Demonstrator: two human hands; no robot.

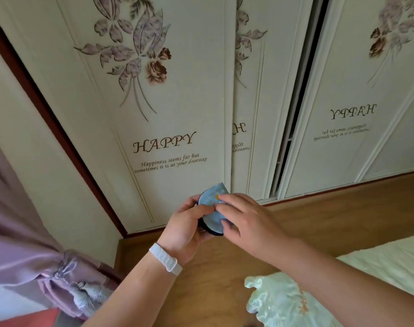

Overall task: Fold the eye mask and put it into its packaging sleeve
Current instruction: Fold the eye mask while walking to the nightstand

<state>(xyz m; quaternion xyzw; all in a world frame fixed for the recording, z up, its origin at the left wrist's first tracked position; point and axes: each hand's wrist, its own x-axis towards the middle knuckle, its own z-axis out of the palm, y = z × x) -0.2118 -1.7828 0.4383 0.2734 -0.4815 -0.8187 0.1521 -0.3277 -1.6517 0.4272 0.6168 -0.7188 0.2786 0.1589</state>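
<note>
A light blue eye mask [211, 210] with a dark edge and a small yellow mark is folded over and held in the air in front of the wardrobe. My left hand [189, 226] grips it from the left and underneath, thumb on top. From the right, my right hand [242, 220] pinches the mask's blue face with its fingertips. A clear glossy film seems to cover the mask's upper corner; I cannot tell whether this is the packaging sleeve. A white band [165, 259] sits on my left wrist.
White sliding wardrobe doors [168, 114] with flower prints and the word HAPPY stand close ahead, one gap open at the right. Wooden floor [342, 208] lies below. A purple curtain [36, 244] hangs at the left. A pale green satin pillow [279, 300] and bedding lie at the lower right.
</note>
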